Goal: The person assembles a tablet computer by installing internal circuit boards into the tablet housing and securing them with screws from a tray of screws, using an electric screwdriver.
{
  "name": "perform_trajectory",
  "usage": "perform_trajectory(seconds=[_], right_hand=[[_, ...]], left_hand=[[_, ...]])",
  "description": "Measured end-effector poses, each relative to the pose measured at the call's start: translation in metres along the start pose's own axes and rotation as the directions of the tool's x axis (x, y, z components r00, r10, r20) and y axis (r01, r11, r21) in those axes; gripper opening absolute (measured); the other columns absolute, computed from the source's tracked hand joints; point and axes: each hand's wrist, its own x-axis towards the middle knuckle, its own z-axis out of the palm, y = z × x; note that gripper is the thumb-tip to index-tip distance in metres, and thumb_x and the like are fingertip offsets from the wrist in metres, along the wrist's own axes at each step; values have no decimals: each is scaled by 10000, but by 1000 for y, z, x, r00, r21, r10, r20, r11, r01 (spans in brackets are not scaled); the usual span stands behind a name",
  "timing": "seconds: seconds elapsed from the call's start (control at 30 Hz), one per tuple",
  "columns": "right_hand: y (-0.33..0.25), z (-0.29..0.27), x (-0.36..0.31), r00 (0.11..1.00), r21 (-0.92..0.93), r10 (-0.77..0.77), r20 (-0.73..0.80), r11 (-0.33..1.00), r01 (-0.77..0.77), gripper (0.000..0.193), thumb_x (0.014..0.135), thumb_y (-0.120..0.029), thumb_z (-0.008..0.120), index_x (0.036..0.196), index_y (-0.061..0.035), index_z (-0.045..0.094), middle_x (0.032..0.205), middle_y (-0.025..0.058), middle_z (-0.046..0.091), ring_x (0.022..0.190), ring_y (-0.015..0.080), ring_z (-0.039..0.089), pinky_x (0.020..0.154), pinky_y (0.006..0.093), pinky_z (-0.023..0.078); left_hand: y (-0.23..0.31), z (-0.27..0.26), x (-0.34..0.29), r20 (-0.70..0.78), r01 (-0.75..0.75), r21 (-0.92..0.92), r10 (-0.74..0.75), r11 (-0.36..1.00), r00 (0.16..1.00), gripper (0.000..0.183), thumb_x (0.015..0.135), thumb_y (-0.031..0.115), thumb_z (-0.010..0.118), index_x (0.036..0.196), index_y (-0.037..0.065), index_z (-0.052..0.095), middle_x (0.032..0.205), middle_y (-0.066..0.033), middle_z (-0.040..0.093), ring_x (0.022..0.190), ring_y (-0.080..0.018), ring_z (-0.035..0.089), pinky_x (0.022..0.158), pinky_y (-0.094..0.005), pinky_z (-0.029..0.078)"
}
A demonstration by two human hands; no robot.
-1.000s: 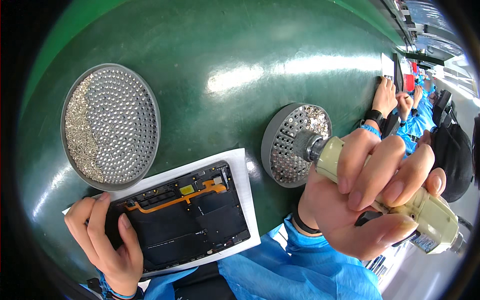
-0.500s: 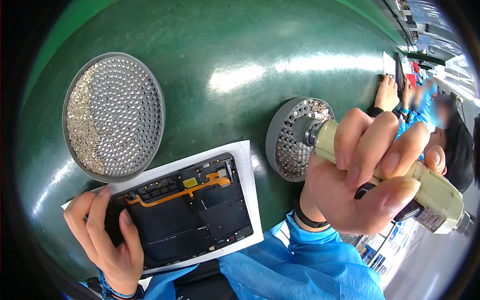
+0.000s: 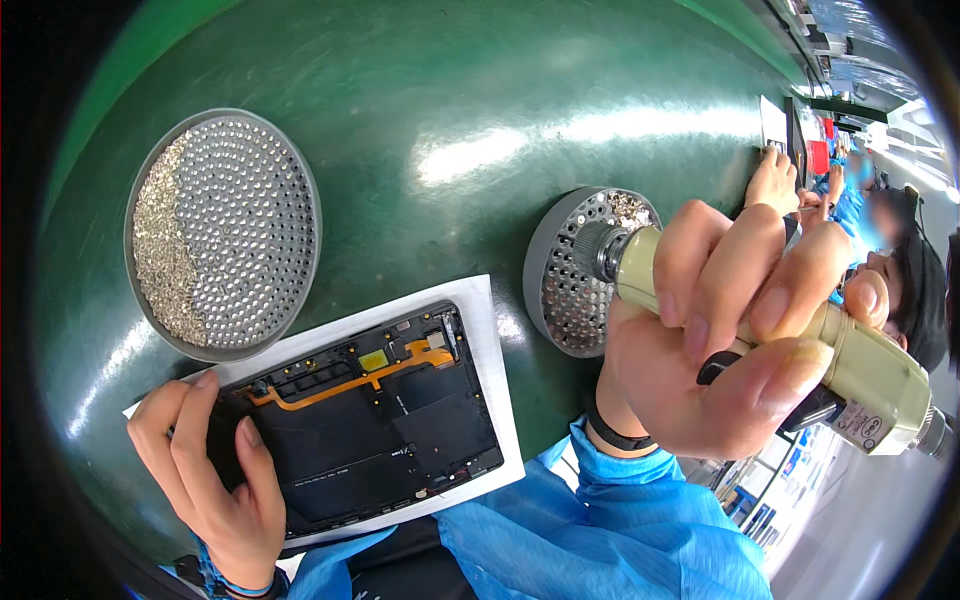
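An opened tablet (image 3: 340,455), black inside with an orange flat cable (image 3: 322,397), lies on a white sheet (image 3: 497,395) near me. My left hand (image 3: 215,475) holds its left end, thumb across the inside and fingers at the far left corner. Raised at the right, my right hand (image 3: 705,385) is wrapped round a beige electric screwdriver (image 3: 865,375) with a dark trigger. Its knurled front end points left, in front of a small round grey screw tray (image 3: 543,265). The bit's tip cannot be made out.
A larger round grey tray (image 3: 245,220), full of holes, stands at the far left, silver screws (image 3: 158,245) heaped along its left side. Both trays sit on the green table (image 3: 420,80). A co-worker's hand (image 3: 772,183) works farther along it.
The view has shifted slightly. My right hand and the screwdriver appear a little farther left and up. My left hand keeps its hold on the tablet.
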Motion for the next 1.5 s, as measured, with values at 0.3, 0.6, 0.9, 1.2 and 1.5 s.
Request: perform_trajectory(seconds=[0.3, 0.6, 0.9, 1.2, 1.5], right_hand=[[-1, 0, 1, 1000, 45, -23, -7, 999, 23, 412, 969, -254, 703, 1242, -125, 423, 938, -14, 465, 608, 56, 450, 527, 238, 376], [-16, 23, 9, 994, 120, -96, -51, 988, 102, 542, 898, -239, 813, 1213, -63, 409, 931, 3, 473, 602, 68, 481, 530, 242, 403], [6, 55, -7, 954, 294, -209, 216, 945, 140, 640, 884, -183, 810, 1269, -4, 330, 998, 58, 489, 599, 85, 529, 484, 218, 457], [19, 70, -14, 968, 352, -182, 171, 929, 112, 631, 879, -171, 809, 1277, -18, 344, 977, 55, 508, 603, 76, 535, 494, 210, 467], [10, 79, -11, 980, 296, -77, 183, 955, 20, 581, 872, -134, 808, 1249, -49, 374, 936, 14, 509, 587, 67, 504, 503, 213, 452]], left_hand=[[3, 1, -1, 1, 29, -24, -29, 999, 1000, 429, 855, -70, 652, 1281, -60, 598, 1193, -227, 572, 1071, -371, 555, 967, -476, 444], [4, -4, 1, -9, -8, -10, 8, 1000, 1000, 432, 838, -69, 680, 1264, -61, 605, 1196, -240, 571, 1062, -397, 561, 953, -484, 450], [-7, -2, -1, -61, -15, -63, 12, 998, 998, 512, 739, -64, 748, 1236, -36, 628, 1144, -206, 582, 1013, -383, 578, 877, -476, 479], [-13, 1, 0, -68, -31, -100, 24, 994, 997, 537, 717, -60, 760, 1238, -22, 636, 1124, -189, 587, 977, -368, 580, 836, -467, 483], [-15, -3, 0, -72, -33, -89, 27, 995, 997, 553, 699, -43, 780, 1235, -21, 647, 1108, -179, 589, 959, -367, 578, 817, -466, 488]])
